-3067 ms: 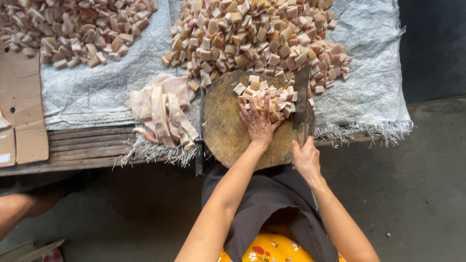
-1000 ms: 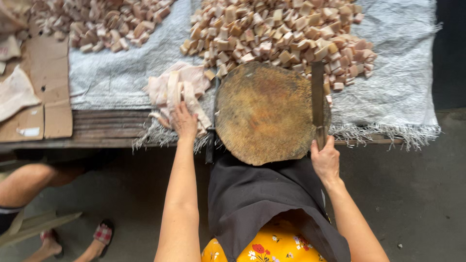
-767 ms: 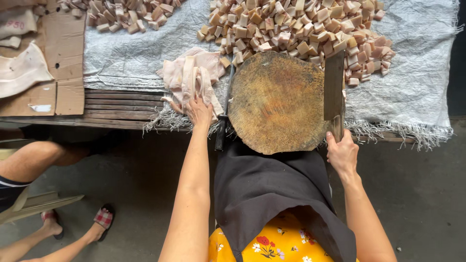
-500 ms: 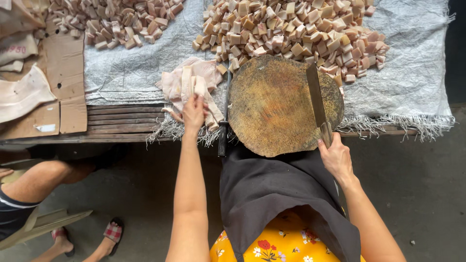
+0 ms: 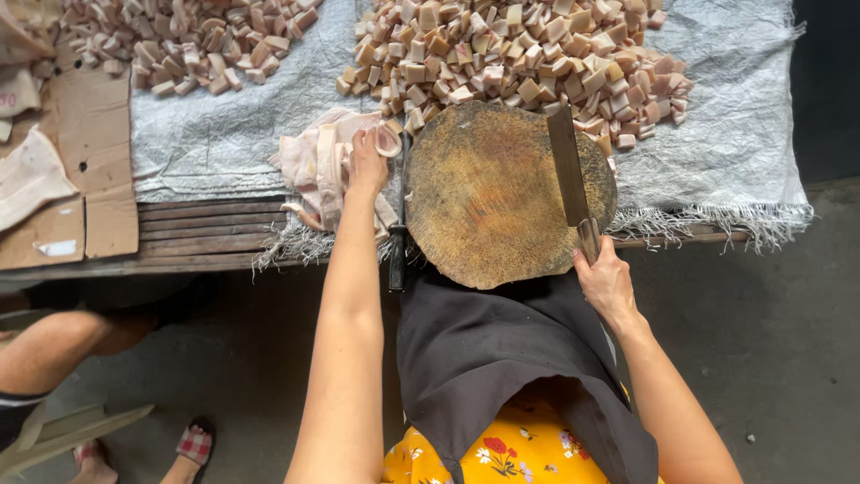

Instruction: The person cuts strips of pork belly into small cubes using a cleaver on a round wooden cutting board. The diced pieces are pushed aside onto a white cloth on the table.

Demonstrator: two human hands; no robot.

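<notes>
Left hand (image 5: 365,166) closes its fingers on pale, floppy meat strips (image 5: 327,166). Right hand (image 5: 607,285) grips the flat steel cleaver (image 5: 570,175) lying on the round wooden chopping board (image 5: 488,193).

My right hand (image 5: 607,285) hides the cleaver's wooden handle (image 5: 589,240); beyond my left hand (image 5: 367,161), the pale cubed pile (image 5: 511,54) runs off-frame.

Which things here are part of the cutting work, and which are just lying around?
In use: left hand on the pale strips; right hand holding the cleaver; round board; cut cubes.
Lying about: cardboard; second knife beside the board.
</notes>
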